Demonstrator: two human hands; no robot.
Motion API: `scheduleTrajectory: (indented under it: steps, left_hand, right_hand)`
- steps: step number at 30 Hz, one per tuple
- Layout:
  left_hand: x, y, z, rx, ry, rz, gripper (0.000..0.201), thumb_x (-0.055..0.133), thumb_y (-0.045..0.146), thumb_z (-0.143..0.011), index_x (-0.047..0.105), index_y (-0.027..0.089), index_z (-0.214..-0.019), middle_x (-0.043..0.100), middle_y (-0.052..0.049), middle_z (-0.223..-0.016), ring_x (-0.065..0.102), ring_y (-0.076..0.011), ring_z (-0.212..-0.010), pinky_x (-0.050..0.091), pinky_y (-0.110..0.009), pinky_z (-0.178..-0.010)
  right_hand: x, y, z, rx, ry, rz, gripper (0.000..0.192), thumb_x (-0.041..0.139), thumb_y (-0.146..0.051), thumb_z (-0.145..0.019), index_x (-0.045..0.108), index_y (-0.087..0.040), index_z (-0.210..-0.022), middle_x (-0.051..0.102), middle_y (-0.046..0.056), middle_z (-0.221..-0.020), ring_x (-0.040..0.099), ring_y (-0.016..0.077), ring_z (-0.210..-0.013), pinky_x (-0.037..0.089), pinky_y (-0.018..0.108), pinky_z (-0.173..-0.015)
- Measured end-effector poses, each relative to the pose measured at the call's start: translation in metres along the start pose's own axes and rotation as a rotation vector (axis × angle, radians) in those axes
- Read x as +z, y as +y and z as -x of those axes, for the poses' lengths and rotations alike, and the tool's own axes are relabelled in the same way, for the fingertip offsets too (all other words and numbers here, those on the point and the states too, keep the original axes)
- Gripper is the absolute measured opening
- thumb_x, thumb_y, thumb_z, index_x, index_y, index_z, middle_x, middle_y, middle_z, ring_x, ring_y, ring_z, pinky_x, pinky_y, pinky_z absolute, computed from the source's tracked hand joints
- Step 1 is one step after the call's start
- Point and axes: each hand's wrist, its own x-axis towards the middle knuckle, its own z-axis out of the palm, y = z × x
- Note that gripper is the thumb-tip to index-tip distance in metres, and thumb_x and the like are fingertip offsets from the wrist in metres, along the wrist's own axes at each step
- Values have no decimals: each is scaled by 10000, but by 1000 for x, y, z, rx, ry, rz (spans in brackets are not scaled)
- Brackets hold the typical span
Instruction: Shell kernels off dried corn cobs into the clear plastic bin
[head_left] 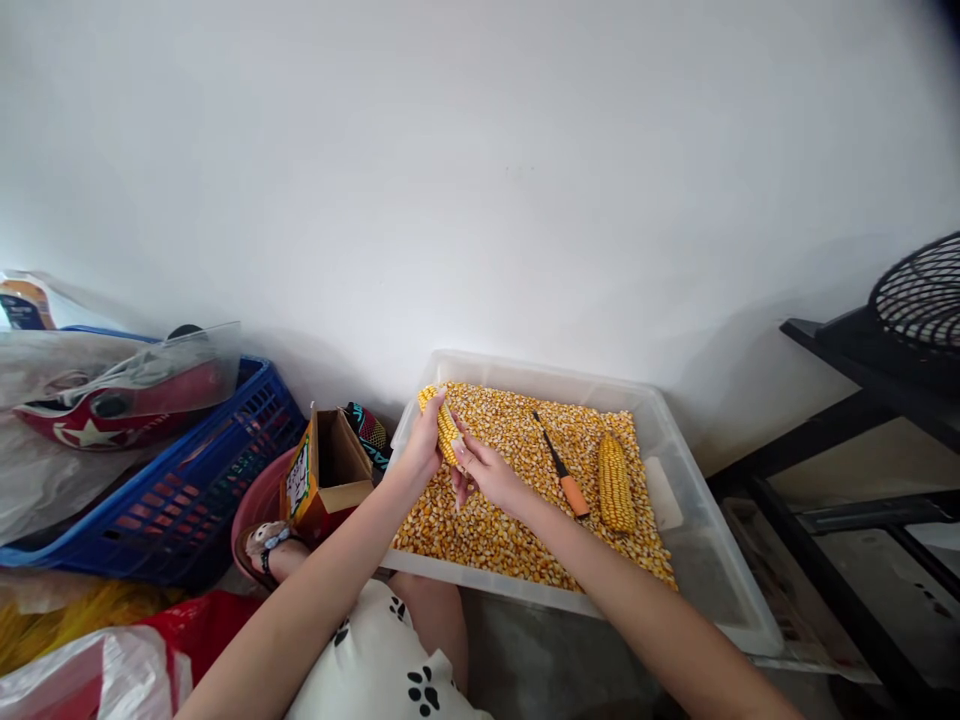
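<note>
Above the left part of a clear plastic bin point(694, 520), my left hand point(426, 437) is closed around a yellow corn cob point(448, 432), which is tilted with its upper end to the left. My right hand point(484, 472) grips the lower end of the same cob, thumb on top; some of its fingers are hidden. Loose corn kernels point(510, 540) cover much of the bin's floor. On them lies a thin dark tool with an orange handle point(574, 495), beside a second corn cob point(615, 483) with its kernels on.
To the left stand an open cardboard box point(341, 455) and a blue basket point(187, 490) holding a red helmet point(142, 405). A white wall point(480, 200) rises behind the bin. A black metal frame point(825, 420) and a black wire grille point(922, 290) are at right.
</note>
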Motion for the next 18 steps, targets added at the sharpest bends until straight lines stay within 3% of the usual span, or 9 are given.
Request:
scheduleTrajectory:
  steps: [5, 7, 12, 18]
  left_hand:
    - [-3, -8, -7, 21, -15, 65, 294, 601, 454, -709, 572, 182, -817, 634, -37, -674, 634, -182, -647, 508, -274, -576]
    - [-5, -11, -9, 18, -37, 69, 305, 592, 468, -713, 570, 180, -810, 628, -35, -670, 635, -182, -647, 510, -273, -577]
    - [-7, -13, -11, 11, -7, 75, 326, 586, 499, -709, 536, 177, -720, 584, -20, -599, 627, -178, -630, 507, -266, -571]
    - [-4, -7, -7, -16, -33, 107, 293, 567, 463, -726, 563, 172, -756, 593, -24, -610, 623, -177, -627, 502, -269, -572]
  right_hand:
    - [10, 13, -7, 4, 238, 65, 597, 327, -655, -835, 509, -204, -1181, 453, -67, -481, 427, 100, -313, 364, 223, -319]
    - [9, 12, -9, 25, 269, 34, 632, 283, -668, -839, 527, -183, -1163, 455, -59, -463, 425, 103, -307, 366, 224, -314]
    - [0, 2, -7, -1, 114, 20, 620, 428, -605, -830, 404, -235, -1327, 501, -62, -521, 459, 95, -343, 401, 217, -347]
    - [-7, 3, -6, 17, 39, 14, 570, 444, -604, -818, 487, -199, -1217, 511, -66, -515, 451, 88, -341, 399, 211, -352]
